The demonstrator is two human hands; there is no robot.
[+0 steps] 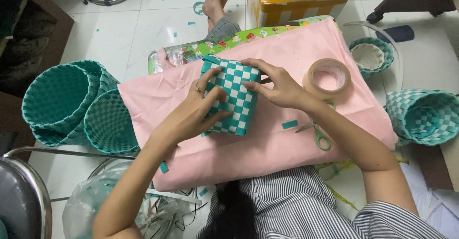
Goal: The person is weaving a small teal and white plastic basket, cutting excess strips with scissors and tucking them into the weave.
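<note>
Hands work together: left hand (201,109) clamps the teal-and-white checkered woven strap basket (231,97) steady on the pink cloth (267,148), right hand (277,87) pinching its top edge.

bright, even daylight with soft, faint shadows; mild glare on the white floor tiles (158,23) at twelve o'clock. focus is sharp centrally, with slight wide-angle stretch toward the edges.

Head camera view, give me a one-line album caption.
Both hands, left and right, grip a teal-and-white woven basket over a pink cloth.
</note>
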